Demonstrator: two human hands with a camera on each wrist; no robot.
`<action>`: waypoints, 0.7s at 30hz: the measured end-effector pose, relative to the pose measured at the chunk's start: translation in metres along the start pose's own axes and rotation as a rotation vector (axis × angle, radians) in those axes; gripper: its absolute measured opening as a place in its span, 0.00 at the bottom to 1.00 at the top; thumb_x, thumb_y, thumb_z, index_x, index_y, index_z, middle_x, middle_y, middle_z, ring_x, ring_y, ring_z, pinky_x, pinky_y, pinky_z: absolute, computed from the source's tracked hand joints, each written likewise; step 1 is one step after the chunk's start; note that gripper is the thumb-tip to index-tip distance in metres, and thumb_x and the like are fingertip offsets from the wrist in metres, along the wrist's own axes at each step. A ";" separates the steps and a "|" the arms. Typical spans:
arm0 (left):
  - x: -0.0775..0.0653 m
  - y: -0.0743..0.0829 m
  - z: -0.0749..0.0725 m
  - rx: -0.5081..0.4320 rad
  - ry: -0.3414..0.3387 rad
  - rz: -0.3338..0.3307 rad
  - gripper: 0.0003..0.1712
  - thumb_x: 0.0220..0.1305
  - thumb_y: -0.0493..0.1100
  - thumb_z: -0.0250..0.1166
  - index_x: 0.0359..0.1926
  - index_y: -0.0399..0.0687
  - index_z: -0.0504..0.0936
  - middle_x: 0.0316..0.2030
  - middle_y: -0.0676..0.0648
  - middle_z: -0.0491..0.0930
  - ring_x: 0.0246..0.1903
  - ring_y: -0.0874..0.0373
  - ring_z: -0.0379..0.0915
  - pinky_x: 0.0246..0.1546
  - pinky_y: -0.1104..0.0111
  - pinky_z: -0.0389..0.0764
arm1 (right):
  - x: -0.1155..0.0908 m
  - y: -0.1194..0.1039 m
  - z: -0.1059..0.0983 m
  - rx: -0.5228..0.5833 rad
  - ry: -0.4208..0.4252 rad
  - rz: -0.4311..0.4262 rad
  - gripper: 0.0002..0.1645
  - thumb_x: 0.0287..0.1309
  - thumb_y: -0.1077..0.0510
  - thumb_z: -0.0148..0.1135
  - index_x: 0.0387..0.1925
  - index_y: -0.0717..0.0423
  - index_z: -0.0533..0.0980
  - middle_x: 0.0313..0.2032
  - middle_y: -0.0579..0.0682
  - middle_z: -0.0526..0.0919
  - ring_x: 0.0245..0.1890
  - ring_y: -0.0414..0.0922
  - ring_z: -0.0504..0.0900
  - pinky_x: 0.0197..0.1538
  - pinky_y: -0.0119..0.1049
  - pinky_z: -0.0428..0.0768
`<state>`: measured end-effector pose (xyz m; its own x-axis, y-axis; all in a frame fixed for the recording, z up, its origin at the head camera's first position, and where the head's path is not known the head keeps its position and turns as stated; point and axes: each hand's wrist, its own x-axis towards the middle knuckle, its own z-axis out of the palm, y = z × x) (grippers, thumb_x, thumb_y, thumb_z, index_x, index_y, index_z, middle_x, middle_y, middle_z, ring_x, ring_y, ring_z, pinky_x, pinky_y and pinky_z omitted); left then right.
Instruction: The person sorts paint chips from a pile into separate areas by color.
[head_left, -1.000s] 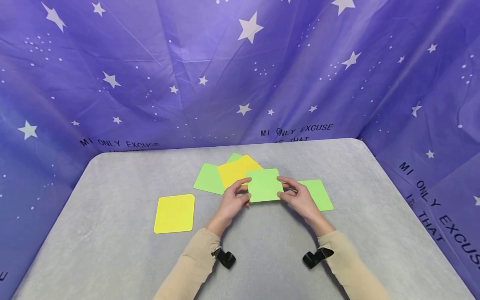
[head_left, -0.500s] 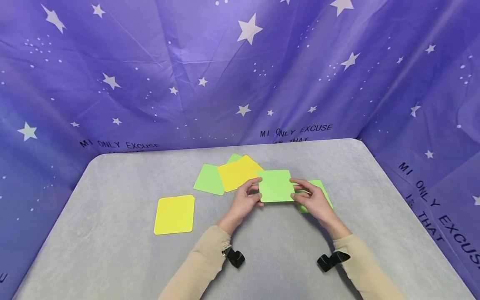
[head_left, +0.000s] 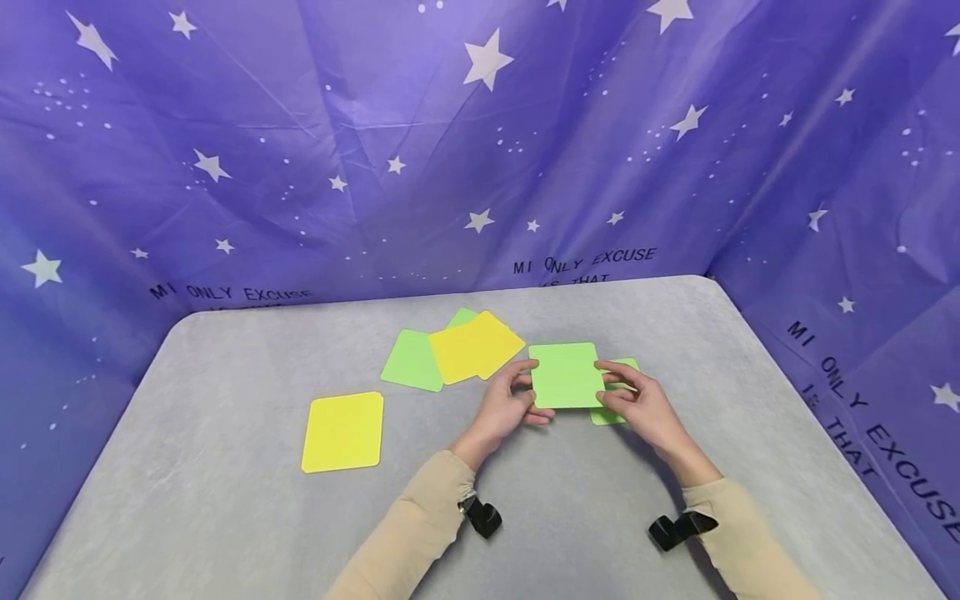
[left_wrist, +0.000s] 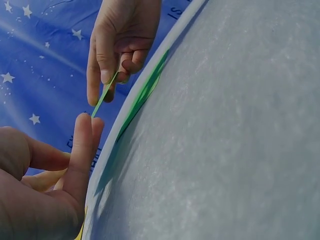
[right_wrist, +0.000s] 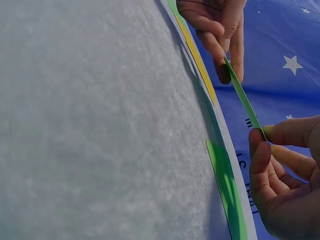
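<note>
- Fingers of left hand [head_left: 506,408] and right hand [head_left: 643,406] clamp opposite edges of upper green card [head_left: 566,375] (held above table [head_left: 225,358]).
- Lower green card [head_left: 607,416] lies flat, partly hidden behind right hand.

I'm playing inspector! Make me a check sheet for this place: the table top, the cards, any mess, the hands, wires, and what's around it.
Surface: grey table, cards lying on it.
Job's things: held green card, off the table; partly hidden green card, on the table; overlapping green and yellow cards; yellow card, apart at left.
Clutter: nothing seen.
Grippers: left hand and right hand pinch opposite edges of the held card.
Cables: nothing seen.
Surroundings: blue-purple curtain with white stars and lettering.
</note>
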<state>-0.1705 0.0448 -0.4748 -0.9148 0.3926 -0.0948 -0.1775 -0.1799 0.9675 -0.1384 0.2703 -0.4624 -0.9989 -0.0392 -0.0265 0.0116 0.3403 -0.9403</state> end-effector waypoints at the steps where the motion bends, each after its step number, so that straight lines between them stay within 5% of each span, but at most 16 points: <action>1: 0.000 0.000 0.000 0.000 -0.001 0.000 0.30 0.64 0.19 0.45 0.66 0.33 0.64 0.47 0.31 0.70 0.31 0.32 0.80 0.29 0.60 0.84 | 0.000 0.000 0.000 -0.001 0.001 -0.002 0.31 0.59 0.68 0.62 0.64 0.65 0.68 0.52 0.67 0.73 0.39 0.43 0.83 0.39 0.30 0.79; 21: 0.008 -0.002 0.015 0.150 0.029 0.045 0.29 0.62 0.21 0.50 0.64 0.34 0.68 0.44 0.36 0.76 0.29 0.37 0.81 0.28 0.59 0.83 | -0.006 0.005 -0.012 0.006 0.034 0.002 0.31 0.60 0.68 0.61 0.64 0.66 0.67 0.52 0.68 0.72 0.36 0.35 0.81 0.38 0.28 0.79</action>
<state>-0.1724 0.0617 -0.4736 -0.9310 0.3609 -0.0547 -0.0814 -0.0592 0.9949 -0.1327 0.2837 -0.4624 -0.9998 -0.0072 -0.0167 0.0133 0.3347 -0.9422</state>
